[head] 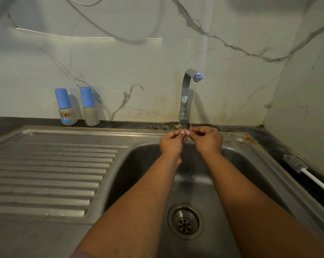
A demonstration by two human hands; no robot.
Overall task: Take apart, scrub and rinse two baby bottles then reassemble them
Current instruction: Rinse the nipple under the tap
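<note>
Two small baby bottles with blue caps stand upright against the marble wall at the back left: one with a cartoon print (pixel 66 108), one plain and cloudy (pixel 90 107). Both are assembled. My left hand (pixel 173 141) and my right hand (pixel 206 138) are held together over the sink basin (pixel 148 175), under a thin stream of water from the tap (pixel 187 94). The fingers of both hands are curled and their tips meet. I cannot see anything between them.
A ribbed steel draining board (pixel 49 174) fills the left side. A white-handled bottle brush (pixel 304 170) lies on the dark counter at the right. The drain (pixel 185 221) sits in the basin's middle. The tap lever (pixel 176 121) points left.
</note>
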